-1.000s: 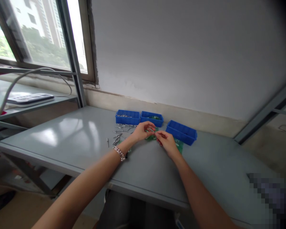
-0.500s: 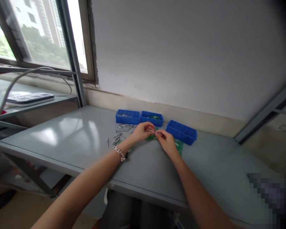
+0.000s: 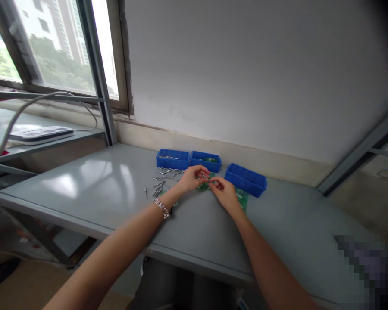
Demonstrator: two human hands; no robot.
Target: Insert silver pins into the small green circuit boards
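A thin metal pin (image 3: pixel 206 177) is held up between my two hands over the table. My left hand (image 3: pixel 193 178) pinches one side of it, with the fingers curled. The fingertips of my right hand (image 3: pixel 224 189) close on its near end. Both hands are almost touching. Under and beside them lie green plastic bags (image 3: pixel 242 199), partly covered by my hands. To the left of my left hand, several similar metal pins (image 3: pixel 158 189), thicker at one end, lie scattered on the grey table (image 3: pixel 194 232).
Three blue bins stand along the wall: a left bin (image 3: pixel 173 164) with small metal parts, a middle bin (image 3: pixel 206 167) with something green inside, and a right bin (image 3: pixel 245 182). A white device (image 3: pixel 42 134) rests on the left shelf. A blurred dark object (image 3: pixel 365 258) lies at right.
The pin between my fingers has tilted, its right end now pointing lower. My right fingertips have shifted slightly down and left. Otherwise both hands stay in the same place.
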